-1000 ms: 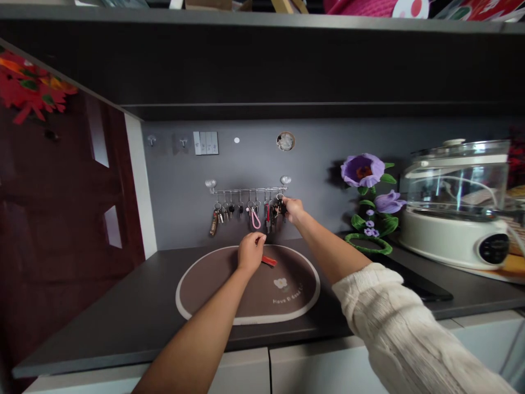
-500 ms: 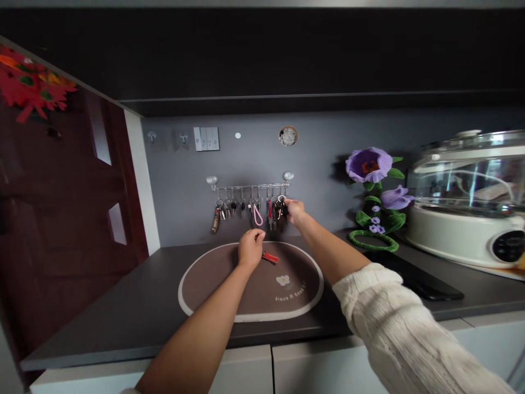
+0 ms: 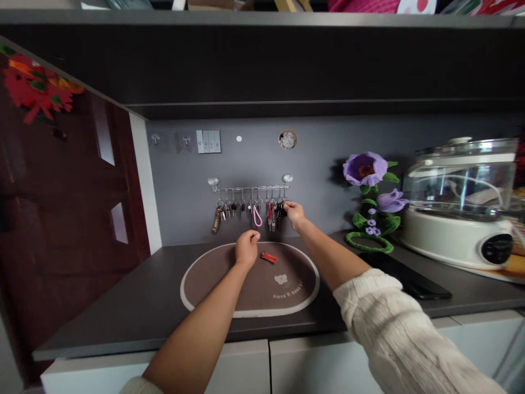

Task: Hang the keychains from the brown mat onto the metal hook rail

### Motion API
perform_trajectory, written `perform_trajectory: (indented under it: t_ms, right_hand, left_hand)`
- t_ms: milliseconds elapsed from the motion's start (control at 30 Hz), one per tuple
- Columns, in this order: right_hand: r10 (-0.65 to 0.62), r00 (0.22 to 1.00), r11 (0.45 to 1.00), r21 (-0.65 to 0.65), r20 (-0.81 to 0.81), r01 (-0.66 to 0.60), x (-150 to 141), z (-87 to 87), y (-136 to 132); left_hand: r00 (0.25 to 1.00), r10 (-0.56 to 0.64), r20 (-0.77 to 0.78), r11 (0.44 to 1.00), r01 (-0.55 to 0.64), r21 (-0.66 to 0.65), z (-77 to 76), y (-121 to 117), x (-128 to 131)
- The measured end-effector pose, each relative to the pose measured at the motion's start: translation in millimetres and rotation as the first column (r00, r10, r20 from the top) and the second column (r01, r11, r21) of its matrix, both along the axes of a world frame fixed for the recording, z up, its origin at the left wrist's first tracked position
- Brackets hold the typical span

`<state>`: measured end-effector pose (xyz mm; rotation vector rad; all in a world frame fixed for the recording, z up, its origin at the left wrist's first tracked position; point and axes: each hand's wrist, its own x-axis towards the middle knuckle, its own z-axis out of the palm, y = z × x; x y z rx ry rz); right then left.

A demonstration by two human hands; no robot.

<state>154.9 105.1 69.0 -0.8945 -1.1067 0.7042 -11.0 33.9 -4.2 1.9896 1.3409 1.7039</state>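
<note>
A clear hook rail (image 3: 252, 189) on the grey wall carries several bunches of keys, one with a pink loop strap (image 3: 257, 216) and one with a brown tag (image 3: 216, 220). At its right end my right hand (image 3: 294, 213) pinches a dark bunch of keys (image 3: 283, 210), partly hidden by the fingers. My left hand (image 3: 247, 249) hovers above the mat with thumb and fingers pressed together; whatever may be in them is hidden. Just right of it, a red key holder (image 3: 269, 257) lies on the brown oval mat (image 3: 213, 279).
A purple artificial flower (image 3: 366, 168) in a green ring base stands at right, beside a white appliance with a clear top (image 3: 455, 230). A black flat object (image 3: 410, 279) lies before them. Overhead runs a dark shelf (image 3: 262, 65); a dark red door (image 3: 61, 219) is at left.
The view has tilted up slightly, bringing things on the upper shelf into sight. My right hand sits slightly lower against the rail, and the ring by its fingertips shows less. My left hand stays closed.
</note>
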Motion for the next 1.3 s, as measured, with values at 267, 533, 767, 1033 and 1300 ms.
perform_trajectory:
  t_ms: [267, 533, 767, 1033, 1300]
  right_hand:
    - [-0.117, 0.991, 0.993, -0.024, 0.065, 0.119, -11, -3.0, -31]
    - [-0.045, 0.992, 0.999, -0.018, 0.118, 0.047, -27, -31.3, -55]
    - [0.158, 0.933, 0.984, -0.132, 0.323, -0.121, -28, -64.1, -73]
    - [0.224, 0.744, 0.965, -0.249, 0.629, -0.08, -21, -73.5, -78]
    - [0.239, 0.714, 0.964, -0.249, 0.658, -0.093, -19, -78.6, -72]
  left_hand:
    - [0.998, -0.055, 0.042, 0.998, 0.056, -0.03, -2.6, 2, -5]
    - [0.991, -0.092, 0.095, 0.985, 0.105, -0.138, -2.3, 1, -11]
    - [0.997, -0.056, 0.059, 0.968, 0.069, -0.242, -8.0, 9, -17]
    - [0.975, -0.081, -0.208, 0.951, 0.013, -0.308, -9.3, 3, -17]
    - [0.936, -0.139, -0.322, 0.94, 0.022, -0.342, -5.6, -1, -14]
